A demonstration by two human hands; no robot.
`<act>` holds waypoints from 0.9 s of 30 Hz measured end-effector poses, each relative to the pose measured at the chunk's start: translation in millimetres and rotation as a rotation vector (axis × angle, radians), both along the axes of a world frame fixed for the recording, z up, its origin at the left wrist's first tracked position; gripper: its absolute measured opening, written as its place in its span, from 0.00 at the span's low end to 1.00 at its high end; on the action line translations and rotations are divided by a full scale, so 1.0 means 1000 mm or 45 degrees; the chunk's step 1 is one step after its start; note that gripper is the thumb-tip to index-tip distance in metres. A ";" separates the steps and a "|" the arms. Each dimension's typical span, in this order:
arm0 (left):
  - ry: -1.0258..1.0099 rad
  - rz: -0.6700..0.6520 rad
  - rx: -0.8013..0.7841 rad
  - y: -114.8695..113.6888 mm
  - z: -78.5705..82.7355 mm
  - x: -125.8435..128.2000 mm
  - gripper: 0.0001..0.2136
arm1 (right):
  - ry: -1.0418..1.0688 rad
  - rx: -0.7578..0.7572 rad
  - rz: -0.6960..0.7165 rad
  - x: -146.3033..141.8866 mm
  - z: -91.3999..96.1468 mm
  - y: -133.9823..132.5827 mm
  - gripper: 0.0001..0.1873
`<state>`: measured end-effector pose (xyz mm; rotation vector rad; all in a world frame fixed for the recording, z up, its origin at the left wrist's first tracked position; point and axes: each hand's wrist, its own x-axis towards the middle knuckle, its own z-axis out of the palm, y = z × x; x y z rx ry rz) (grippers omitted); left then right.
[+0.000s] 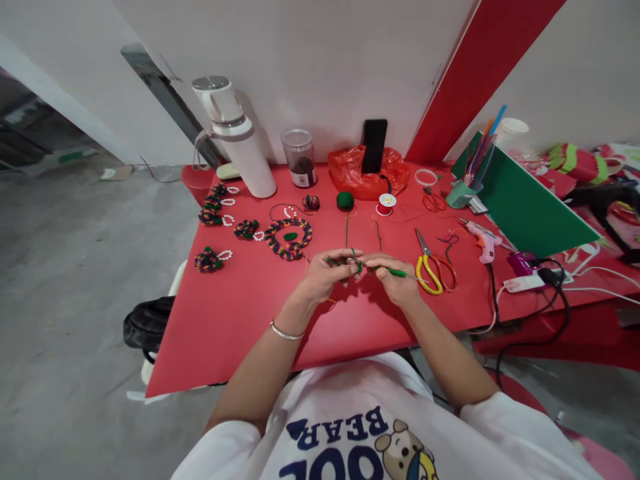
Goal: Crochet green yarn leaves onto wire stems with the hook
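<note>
My left hand (327, 272) pinches a small piece of green crochet work (359, 267) between thumb and fingers. Close beside it, my right hand (400, 283) is closed around a crochet hook (397, 273) with a green handle, its tip end at the yarn. A strand of green yarn (347, 230) runs from a green yarn ball (345, 201) toward my left fingers. Beyond the hands lies a multicoloured braided ring (289, 239) with a small green piece (290, 237) inside it. Several dark yarn flowers (207, 260) with white bead loops lie at the left.
Right of my hands lie yellow-and-red-handled scissors (429, 270), a pink glue gun (483, 241) and a power strip (533, 281) with cables. Along the back stand a white thermos (250, 160), a clear jar (301, 160) and a phone (374, 147) against a red plastic bag (345, 170).
</note>
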<state>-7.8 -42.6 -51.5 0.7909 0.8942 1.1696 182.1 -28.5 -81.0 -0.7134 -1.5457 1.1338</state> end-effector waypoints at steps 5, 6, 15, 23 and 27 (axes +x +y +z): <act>-0.013 0.072 -0.014 0.000 -0.002 -0.003 0.22 | -0.021 0.014 -0.061 -0.003 -0.001 0.001 0.13; 0.013 0.091 -0.006 0.000 -0.004 -0.003 0.22 | -0.022 0.025 -0.065 -0.003 -0.001 0.001 0.13; 0.191 0.359 0.108 0.001 -0.020 -0.003 0.20 | -0.332 0.411 -0.171 -0.006 0.010 0.000 0.08; -0.061 0.345 -0.010 -0.002 -0.019 0.009 0.24 | -0.400 0.745 -0.433 -0.029 -0.002 -0.007 0.12; -0.121 0.222 -0.118 -0.002 -0.017 0.001 0.23 | -0.152 0.444 -0.316 -0.027 -0.004 -0.003 0.13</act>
